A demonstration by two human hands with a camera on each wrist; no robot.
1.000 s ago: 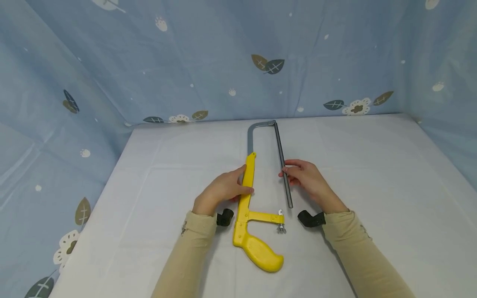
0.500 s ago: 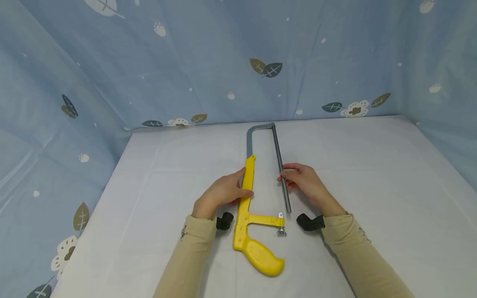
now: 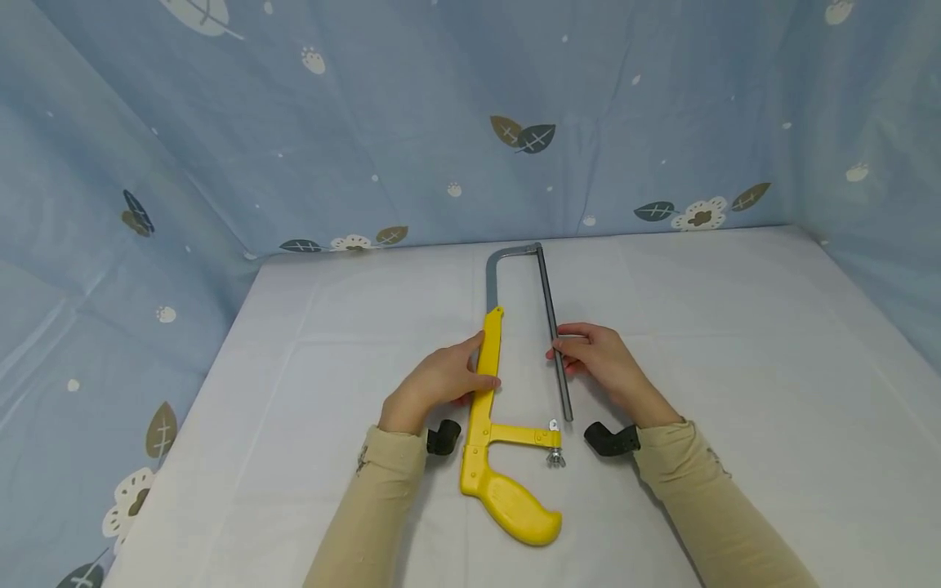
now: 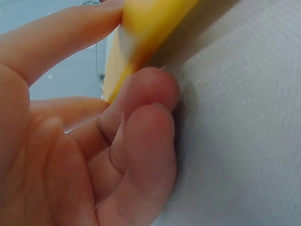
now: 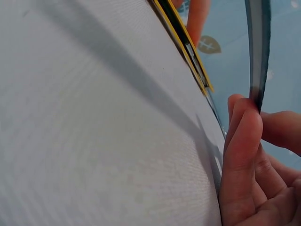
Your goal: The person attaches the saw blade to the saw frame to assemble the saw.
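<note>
A hacksaw frame (image 3: 481, 416) with a yellow handle and a grey bow lies on the white-covered table. My left hand (image 3: 441, 376) grips its yellow spine between thumb and fingers; the left wrist view shows the yellow edge (image 4: 155, 21) in the fingertips. With thumb and fingers my right hand (image 3: 599, 355) pinches a thin grey saw blade (image 3: 549, 302). The blade's far end meets the tip of the bow. Its near end stands apart from the post and wing nut (image 3: 555, 457) on the yellow crossbar. In the right wrist view the blade (image 5: 258, 47) stands off the table.
White cloth (image 3: 331, 506) covers the table. A blue patterned curtain (image 3: 412, 122) hangs along the back and sides. Dark wrist-camera mounts (image 3: 613, 439) stick out by both wrists, near the saw.
The saw, blade and both hands sit slightly lower in the head view, as does the background. The blade's near end has shifted a little left, closer to the crossbar post.
</note>
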